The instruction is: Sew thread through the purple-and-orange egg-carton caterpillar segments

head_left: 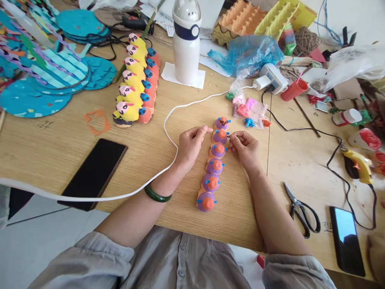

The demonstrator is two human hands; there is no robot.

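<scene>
A strip of egg-carton bumps (214, 165), painted purple and orange, lies lengthwise in front of me. Each bump carries an orange knob and small blue side pieces; the farthest has dark marks on its top. On the strip's left, my left hand (191, 147) is closed, thumb and forefinger together near the second bump from the far end; whatever they hold is too small to make out. Across from it, my right hand (245, 149) pinches a small dark piece (229, 136) of what looks like modelling clay, close beside the same bump.
Clay lumps in plastic (248, 106) lie beyond the strip. A white cable (168, 130) crosses by my left forearm. Scissors (300, 210), a phone (347, 241) and a yellow glue gun (357, 164) are right; another phone (94, 172), finished strips (129, 88) and a white bottle (186, 52) stand left and back.
</scene>
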